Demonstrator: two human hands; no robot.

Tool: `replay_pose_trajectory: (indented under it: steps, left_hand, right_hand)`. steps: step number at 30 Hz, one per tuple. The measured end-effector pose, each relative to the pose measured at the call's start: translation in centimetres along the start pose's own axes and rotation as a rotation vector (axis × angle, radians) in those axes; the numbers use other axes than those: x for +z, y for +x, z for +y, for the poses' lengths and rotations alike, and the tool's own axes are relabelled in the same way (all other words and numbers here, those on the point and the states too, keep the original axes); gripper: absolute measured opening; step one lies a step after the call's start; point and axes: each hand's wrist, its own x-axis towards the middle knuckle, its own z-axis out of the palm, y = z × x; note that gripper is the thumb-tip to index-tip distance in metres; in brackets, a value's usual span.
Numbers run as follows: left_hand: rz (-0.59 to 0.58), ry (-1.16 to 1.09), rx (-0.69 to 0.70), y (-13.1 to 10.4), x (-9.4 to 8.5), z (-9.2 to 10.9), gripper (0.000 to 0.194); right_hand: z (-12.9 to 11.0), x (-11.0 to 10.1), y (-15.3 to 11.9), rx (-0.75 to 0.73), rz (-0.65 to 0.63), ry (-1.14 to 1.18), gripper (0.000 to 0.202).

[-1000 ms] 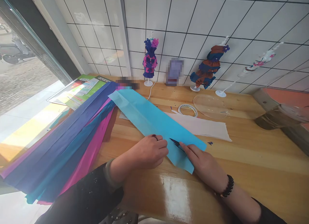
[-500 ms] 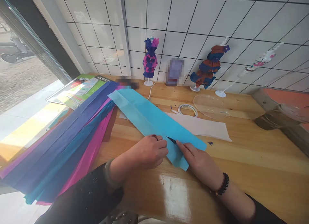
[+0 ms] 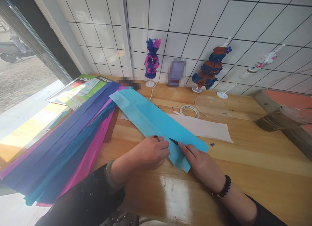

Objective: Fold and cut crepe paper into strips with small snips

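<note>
A long strip of light blue paper (image 3: 151,112) lies diagonally across the wooden table. Its lower left edge looks folded over. My left hand (image 3: 151,152), with a dark ring, is closed at that edge near the strip's lower end; whatever its fingertips pinch is too small to make out. From my right hand (image 3: 201,161) a thin black pointed tool (image 3: 173,141) sticks out toward the left fingertips, above the blue paper. The right fingers are wrapped round this tool, and the rest of it is hidden under them.
Blue, teal and pink paper sheets (image 3: 85,122) spread over the left side. Behind the strip lie white paper (image 3: 209,128), a tape roll (image 3: 189,111) and a clear round plate (image 3: 212,107). Doll-like figures on stands (image 3: 151,61) line the wall.
</note>
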Motion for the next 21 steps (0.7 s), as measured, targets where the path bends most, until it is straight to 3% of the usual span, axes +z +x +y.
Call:
replay_pose_trajectory:
  steps: [21]
  left_hand:
    - [-0.034, -0.008, -0.001, -0.05, 0.05, 0.04, 0.01]
  right_hand:
    - [-0.08, 0.14, 0.0, -0.006, 0.04, 0.01, 0.064]
